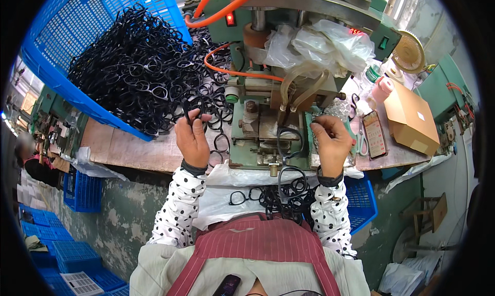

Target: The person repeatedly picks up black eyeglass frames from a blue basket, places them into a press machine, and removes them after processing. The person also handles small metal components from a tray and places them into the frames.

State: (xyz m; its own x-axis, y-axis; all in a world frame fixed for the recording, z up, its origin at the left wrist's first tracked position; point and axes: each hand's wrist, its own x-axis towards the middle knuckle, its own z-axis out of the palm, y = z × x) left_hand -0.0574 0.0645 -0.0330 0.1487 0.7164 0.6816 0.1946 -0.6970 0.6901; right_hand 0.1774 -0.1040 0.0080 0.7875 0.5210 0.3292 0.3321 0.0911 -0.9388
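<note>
My left hand (193, 140) is raised at the left of the green press, its fingers closed round a slim black piece (186, 110) whose exact kind I cannot make out. At the press's right side, my right hand (332, 140) has thumb and fingertips pinched together; whatever is in them is too small to tell. It is over a small tray beside the press bed. Between the hands, a black glasses frame (279, 147) hangs at the front of the metal fixture (273, 124). Several more black frames (276, 200) lie in a heap on my lap, on white cloth.
A tilted blue crate (56, 84) spills a big pile of black frames (139, 71) onto the table at left. Orange hoses (227, 9) and plastic bags (319, 45) hang on the press. At right are a phone (375, 134), scissors (361, 142) and a cardboard box (410, 118).
</note>
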